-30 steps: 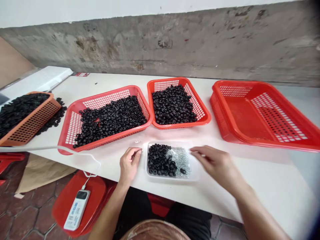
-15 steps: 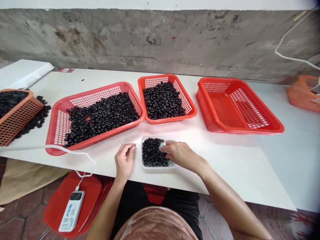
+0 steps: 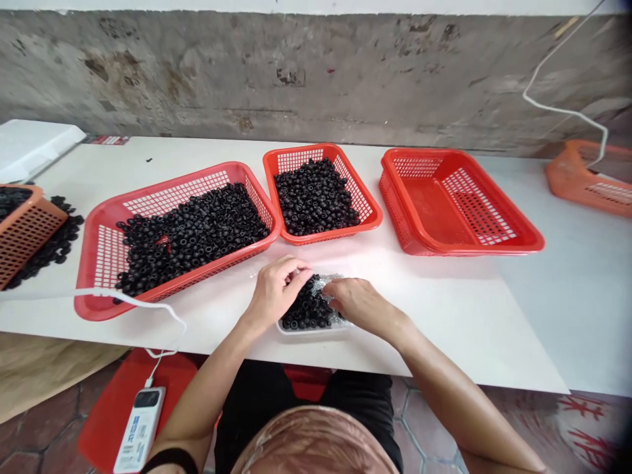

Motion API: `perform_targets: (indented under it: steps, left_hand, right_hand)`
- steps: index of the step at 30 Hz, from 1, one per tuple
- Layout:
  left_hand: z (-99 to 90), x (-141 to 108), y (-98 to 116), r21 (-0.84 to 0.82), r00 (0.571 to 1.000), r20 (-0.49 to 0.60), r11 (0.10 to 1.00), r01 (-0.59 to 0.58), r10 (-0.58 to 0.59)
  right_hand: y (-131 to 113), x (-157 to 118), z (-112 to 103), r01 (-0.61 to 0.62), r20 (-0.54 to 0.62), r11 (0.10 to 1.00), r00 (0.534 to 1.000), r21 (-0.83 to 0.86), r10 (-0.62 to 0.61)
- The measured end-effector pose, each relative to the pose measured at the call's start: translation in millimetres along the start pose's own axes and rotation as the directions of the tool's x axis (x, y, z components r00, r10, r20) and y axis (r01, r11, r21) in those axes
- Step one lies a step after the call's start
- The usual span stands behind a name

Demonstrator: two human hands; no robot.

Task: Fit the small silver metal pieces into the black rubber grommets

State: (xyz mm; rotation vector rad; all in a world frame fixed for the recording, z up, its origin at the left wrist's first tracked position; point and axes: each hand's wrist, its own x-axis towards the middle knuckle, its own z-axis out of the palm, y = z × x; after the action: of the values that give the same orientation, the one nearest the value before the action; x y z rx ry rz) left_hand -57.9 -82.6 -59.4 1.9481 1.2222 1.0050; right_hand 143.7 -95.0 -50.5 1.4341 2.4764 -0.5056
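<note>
Left hand (image 3: 279,289): fingers bunched together, right over the black rings (image 3: 309,311) in the white tray (image 3: 296,331). Right hand (image 3: 358,304): fingers curled down onto the pile, beside clear beads (image 3: 326,283). Can't tell if either hand is gripping anything.

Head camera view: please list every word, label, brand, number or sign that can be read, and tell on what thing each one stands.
No text can be read for certain.
White power bank: a printed label and a small display, too blurred to read.
Small red and white card at the far edge of the table: markings too small to read.
</note>
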Motion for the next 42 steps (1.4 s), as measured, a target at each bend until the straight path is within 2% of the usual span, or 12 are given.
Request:
perform_targets:
  steps: [4,11,17,20,22,25,28,31,33,35,38,42]
  left_hand:
    - [12.2,24.7,-3.9,-0.128,0.991,0.117,0.990,-0.052,0.067]
    - [3.4,13.1,-25.5,-0.397,0.998,-0.066,0.917,-0.041,0.016]
    - [-6.2,8.7,-28.9,-0.432,0.998,-0.028,0.900,-0.062,0.056]
    - [-5.4,8.6,-22.9,-0.383,0.989,0.021,0.914,-0.130,0.150]
    - [-4.0,8.6,-19.1,-0.351,0.977,0.053,0.920,-0.177,0.208]
    - [-0.8,8.6,-16.4,-0.306,0.958,0.067,0.919,-0.247,0.280]
    - [2.4,8.6,-16.0,-0.257,0.947,0.005,0.915,-0.310,0.322]
    - [4.1,8.4,-15.8,-0.207,0.943,-0.041,0.920,-0.333,0.332]
    - [4.5,8.0,-15.7,-0.186,0.951,-0.045,0.933,-0.309,0.306]
    - [4.8,7.6,-15.8,-0.180,0.964,-0.054,0.947,-0.267,0.261]
    - [5.1,7.4,-16.4,-0.193,0.970,-0.078,0.951,-0.240,0.229]
    - [6.4,7.5,-19.1,-0.229,0.968,-0.075,0.941,-0.251,0.240]
  right_hand:
    - [-2.0,-1.9,-1.3,0.022,-0.015,1.000,1.000,-0.011,-0.023]
    - [-3.6,0.2,2.7,0.066,-0.001,0.998,0.998,-0.025,-0.066]
    - [-4.9,1.6,0.0,0.052,-0.008,0.999,0.999,0.017,-0.052]
    - [2.1,-1.1,-6.6,0.018,-0.083,0.979,0.997,0.203,-0.001]
    - [7.3,-1.6,-11.2,0.027,-0.157,0.875,0.986,0.483,0.056]
    - [9.6,1.8,-16.4,0.066,-0.153,0.485,0.978,0.872,0.142]
    - [5.7,7.8,-17.2,0.010,-0.038,0.191,0.989,0.981,0.142]
    - [4.9,10.0,-13.5,0.003,-0.015,0.108,0.994,0.994,0.111]
    - [8.5,7.6,-11.0,0.043,-0.069,0.213,0.991,0.976,0.115]
    - [12.8,3.4,-9.7,0.069,-0.168,0.483,0.972,0.873,0.164]
    - [12.9,-0.8,-9.1,-0.072,-0.210,0.905,0.962,0.420,0.175]
    - [-0.8,4.7,-3.7,-0.161,-0.068,0.984,0.984,0.079,0.166]
